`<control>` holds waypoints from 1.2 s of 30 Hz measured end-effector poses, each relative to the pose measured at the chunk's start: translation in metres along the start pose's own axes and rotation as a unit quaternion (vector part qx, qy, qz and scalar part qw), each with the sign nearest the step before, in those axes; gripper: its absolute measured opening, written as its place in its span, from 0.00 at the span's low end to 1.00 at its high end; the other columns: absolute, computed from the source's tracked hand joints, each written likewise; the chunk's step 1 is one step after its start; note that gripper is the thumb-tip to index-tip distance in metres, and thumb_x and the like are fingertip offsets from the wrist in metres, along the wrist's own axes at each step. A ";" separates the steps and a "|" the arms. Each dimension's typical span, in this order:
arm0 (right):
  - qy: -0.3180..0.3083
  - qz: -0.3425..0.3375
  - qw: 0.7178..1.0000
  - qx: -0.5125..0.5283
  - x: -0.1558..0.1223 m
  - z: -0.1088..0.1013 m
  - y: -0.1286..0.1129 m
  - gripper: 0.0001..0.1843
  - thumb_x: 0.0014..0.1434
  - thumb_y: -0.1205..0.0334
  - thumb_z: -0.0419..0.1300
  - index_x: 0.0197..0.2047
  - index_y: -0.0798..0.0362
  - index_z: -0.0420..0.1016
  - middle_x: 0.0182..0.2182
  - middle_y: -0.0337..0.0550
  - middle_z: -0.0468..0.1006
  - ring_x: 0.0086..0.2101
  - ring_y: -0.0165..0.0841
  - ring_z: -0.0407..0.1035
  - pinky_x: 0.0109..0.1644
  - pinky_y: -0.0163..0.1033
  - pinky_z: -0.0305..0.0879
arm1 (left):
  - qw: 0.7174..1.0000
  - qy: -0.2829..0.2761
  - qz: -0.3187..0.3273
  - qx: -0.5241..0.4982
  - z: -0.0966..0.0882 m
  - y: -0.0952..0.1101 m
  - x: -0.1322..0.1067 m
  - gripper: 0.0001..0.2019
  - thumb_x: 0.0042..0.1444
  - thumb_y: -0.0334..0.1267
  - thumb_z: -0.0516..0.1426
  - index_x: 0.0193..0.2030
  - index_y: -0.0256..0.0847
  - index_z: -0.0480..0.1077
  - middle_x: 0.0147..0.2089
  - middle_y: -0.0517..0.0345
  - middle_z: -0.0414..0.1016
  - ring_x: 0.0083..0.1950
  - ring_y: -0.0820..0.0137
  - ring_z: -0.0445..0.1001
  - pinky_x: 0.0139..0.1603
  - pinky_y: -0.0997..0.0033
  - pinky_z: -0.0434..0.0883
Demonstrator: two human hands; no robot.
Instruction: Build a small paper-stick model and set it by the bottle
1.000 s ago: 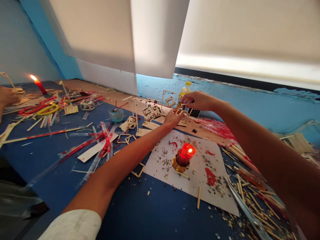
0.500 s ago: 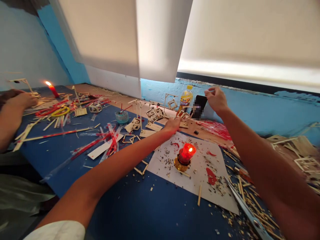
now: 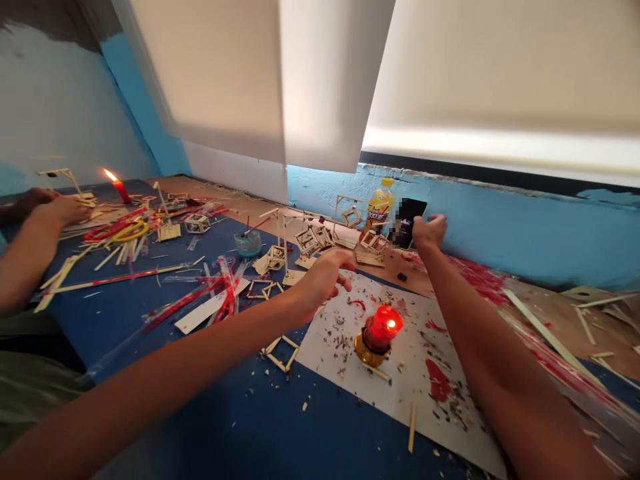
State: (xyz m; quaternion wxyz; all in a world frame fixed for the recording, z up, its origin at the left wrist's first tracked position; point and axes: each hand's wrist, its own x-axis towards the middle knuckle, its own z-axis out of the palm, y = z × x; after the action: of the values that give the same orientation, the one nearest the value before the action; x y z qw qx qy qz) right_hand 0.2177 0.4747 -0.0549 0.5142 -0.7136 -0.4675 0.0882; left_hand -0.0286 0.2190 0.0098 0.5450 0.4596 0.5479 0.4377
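My right hand (image 3: pixel 429 232) reaches to the far wall and closes on the right edge of a black phone (image 3: pixel 411 217) that leans upright against the blue wall. My left hand (image 3: pixel 325 272) hovers over the near-left corner of a white paper sheet (image 3: pixel 453 427), fingers loosely bent and apart, with nothing in them. Just beyond it stand small stick-built frames (image 3: pixel 310 239). A lit red candle in a gold holder (image 3: pixel 379 330) burns on the paper between my two arms.
A yellow drink bottle (image 3: pixel 381 203) stands left of the phone. A teal bowl (image 3: pixel 249 243), red-and-white strips (image 3: pixel 220 293) and loose sticks litter the blue table. At the far left another person's hand (image 3: pixel 55 212) works near a second lit candle (image 3: pixel 120 190).
My right hand left the stick frames, went to the phone and slid from its top to its right edge. My left hand drew back from the frames toward the paper.
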 end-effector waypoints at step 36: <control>-0.417 -0.209 0.883 -0.043 -0.046 -0.006 0.041 0.18 0.69 0.55 0.63 0.57 0.54 0.75 0.53 0.48 0.78 0.47 0.39 0.77 0.50 0.50 0.77 | 0.775 -0.037 0.230 0.588 0.023 -0.072 0.132 0.19 0.68 0.43 0.60 0.62 0.39 0.70 0.63 0.46 0.72 0.59 0.56 0.76 0.59 0.47 0.76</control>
State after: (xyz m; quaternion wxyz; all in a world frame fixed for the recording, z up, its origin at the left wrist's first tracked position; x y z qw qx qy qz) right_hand 0.2199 0.4343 -0.1019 0.2470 -0.5180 -0.7807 0.2475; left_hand -0.0049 0.3336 -0.0870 0.0719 0.8183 0.5563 0.1254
